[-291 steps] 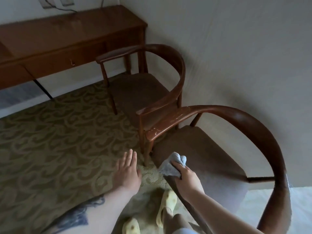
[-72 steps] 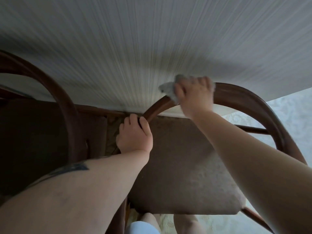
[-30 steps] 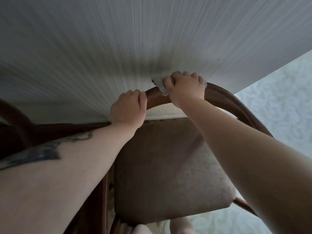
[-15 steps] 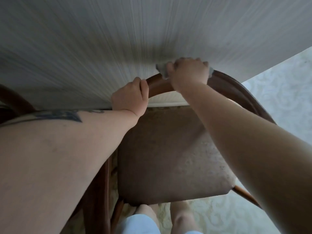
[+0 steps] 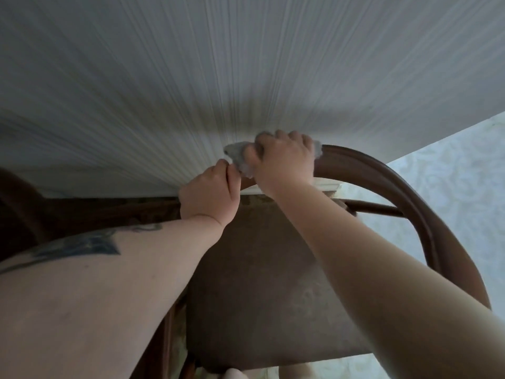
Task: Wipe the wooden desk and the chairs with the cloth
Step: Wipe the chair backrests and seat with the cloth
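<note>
A pale striped wall (image 5: 246, 77) fills the upper part of the view, and the chair (image 5: 410, 192) stands close against it, on a light patterned floor (image 5: 451, 173). The right hand (image 5: 284, 160) clamps the cloth (image 5: 237, 157) around the top of the curved wooden backrest. The left hand (image 5: 210, 192) grips the same rail just beside it, fingers curled over the wood (it seems to steady the chair). The cloth looks soft and light, so it folds easily around the rail. The wood looks smooth and stiff; I judge a wrapped grip from above slides best along the curve. The desk is not in view.
</note>
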`<state>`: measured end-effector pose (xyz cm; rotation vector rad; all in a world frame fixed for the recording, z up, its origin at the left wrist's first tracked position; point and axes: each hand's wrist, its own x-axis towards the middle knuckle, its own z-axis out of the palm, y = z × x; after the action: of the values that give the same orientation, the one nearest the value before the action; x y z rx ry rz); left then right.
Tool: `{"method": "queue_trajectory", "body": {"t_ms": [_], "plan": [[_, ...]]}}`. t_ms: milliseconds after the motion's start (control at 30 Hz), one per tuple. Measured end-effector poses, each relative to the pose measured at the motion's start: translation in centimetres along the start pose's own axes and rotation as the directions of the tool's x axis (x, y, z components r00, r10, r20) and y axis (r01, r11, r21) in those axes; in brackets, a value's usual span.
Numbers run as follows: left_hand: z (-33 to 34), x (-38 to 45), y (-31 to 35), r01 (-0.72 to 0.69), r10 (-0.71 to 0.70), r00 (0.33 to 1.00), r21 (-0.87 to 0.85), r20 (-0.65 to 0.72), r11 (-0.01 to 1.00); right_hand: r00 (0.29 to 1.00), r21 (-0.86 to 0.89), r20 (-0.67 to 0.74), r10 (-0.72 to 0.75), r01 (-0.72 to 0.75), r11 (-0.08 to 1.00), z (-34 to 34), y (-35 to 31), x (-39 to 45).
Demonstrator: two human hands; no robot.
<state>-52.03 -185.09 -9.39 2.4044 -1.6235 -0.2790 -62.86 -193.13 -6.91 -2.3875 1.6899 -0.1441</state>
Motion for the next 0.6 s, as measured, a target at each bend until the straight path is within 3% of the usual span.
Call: {"method": "queue_trajectory", "body": {"t_ms": [67, 100, 133, 200, 267, 300, 333, 400, 467, 500, 533, 600], "plan": [[-0.1, 0.0, 0.1, 0.012, -0.012, 1.000, -0.005, 0.008, 1.000, 0.968, 0.066, 0.122, -0.221, 0.214, 0.975, -1.1, 0.0, 0.7], [-0.1, 0.0, 0.1, 0.005, -0.005, 1.000, -0.021, 0.000, 1.000, 0.963, 0.086, 0.152, -0.224, 0.213, 0.973, -1.6, 1.0, 1.1], [-0.1, 0.0, 0.2, -0.005, 0.005, 1.000, -0.036, -0.009, 0.999, 0.978, 0.099, 0.144, -0.150, 0.136, 0.986, -1.9, 2.5, 1.2], [-0.1, 0.0, 0.1, -0.020, 0.018, 1.000, -0.058, -0.019, 0.998, 0.991, 0.130, -0.026, 0.132, -0.128, 0.983, -2.0, 5.5, 0.6], [0.0, -0.1, 0.0, -0.024, 0.022, 0.999, -0.069, -0.029, 0.997, 0.921, 0.126, -0.203, 0.332, -0.312, 0.942, -1.3, 6.4, -0.3], [0.0, -0.1, 0.0, -0.026, 0.024, 0.999, -0.068, -0.042, 0.997, 0.915, 0.099, -0.207, 0.346, -0.333, 0.938, -1.0, 5.9, -0.1], [0.0, -0.1, 0.1, -0.027, 0.024, 0.998, -0.065, -0.054, 0.998, 0.939, 0.049, -0.159, 0.305, -0.301, 0.952, -0.8, 4.9, 0.2], [0.0, -0.1, 0.1, -0.023, 0.019, 0.998, -0.056, -0.067, 0.998, 0.998, -0.025, 0.038, 0.049, -0.048, 0.999, -1.1, 2.9, 1.2], [0.0, -0.1, 0.1, -0.013, 0.010, 0.998, -0.048, -0.057, 0.999, 0.958, 0.077, 0.203, -0.203, 0.191, 0.979, -2.2, 1.9, 1.8], [0.0, -0.1, 0.1, -0.011, 0.009, 0.999, -0.045, -0.050, 0.999, 0.932, 0.135, 0.266, -0.246, 0.217, 0.967, -2.6, 2.4, 2.0], [0.0, -0.1, 0.1, -0.013, 0.010, 0.999, -0.044, -0.051, 0.999, 0.929, 0.179, 0.303, -0.214, 0.166, 0.970, -2.8, 3.4, 2.2], [0.0, -0.1, 0.1, -0.016, 0.013, 0.998, -0.050, -0.055, 0.999, 0.970, 0.133, 0.244, 0.013, -0.047, 0.990, -2.8, 5.6, 2.1]]}}
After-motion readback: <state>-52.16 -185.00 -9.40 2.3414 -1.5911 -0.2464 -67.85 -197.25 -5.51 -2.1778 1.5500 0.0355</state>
